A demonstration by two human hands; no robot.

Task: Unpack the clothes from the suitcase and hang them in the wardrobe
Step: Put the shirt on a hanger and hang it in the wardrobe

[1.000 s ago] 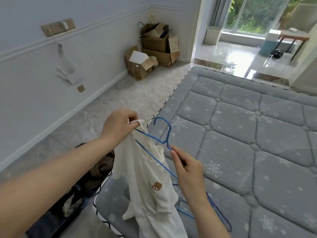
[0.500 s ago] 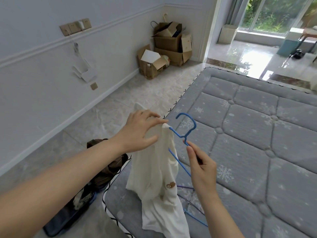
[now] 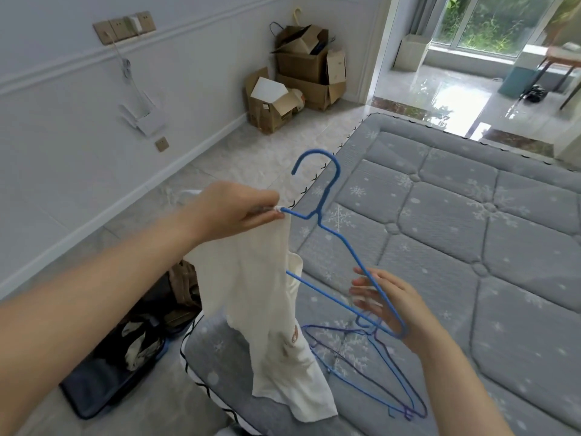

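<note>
A white shirt (image 3: 251,297) with a small bear print hangs from one arm of a blue wire hanger (image 3: 328,221). My left hand (image 3: 232,210) pinches the shirt's shoulder onto that hanger arm. My right hand (image 3: 388,302) sits at the hanger's other, lower corner with fingers spread; the wire crosses its palm. The hanger is tilted, hook up and away from me. An open dark suitcase (image 3: 116,366) with clothes in it lies on the floor at lower left. No wardrobe is in view.
A grey quilted mattress (image 3: 456,247) fills the right side, with several spare blue hangers (image 3: 371,366) lying on it. Cardboard boxes (image 3: 298,80) stand in the far corner by a doorway. A pale wall runs along the left.
The hanger has risen and tilted, hook higher. My left hand closed from a spread grasp into a pinch on the shirt shoulder. My right hand slid from the hanger's neck down to its lower corner.
</note>
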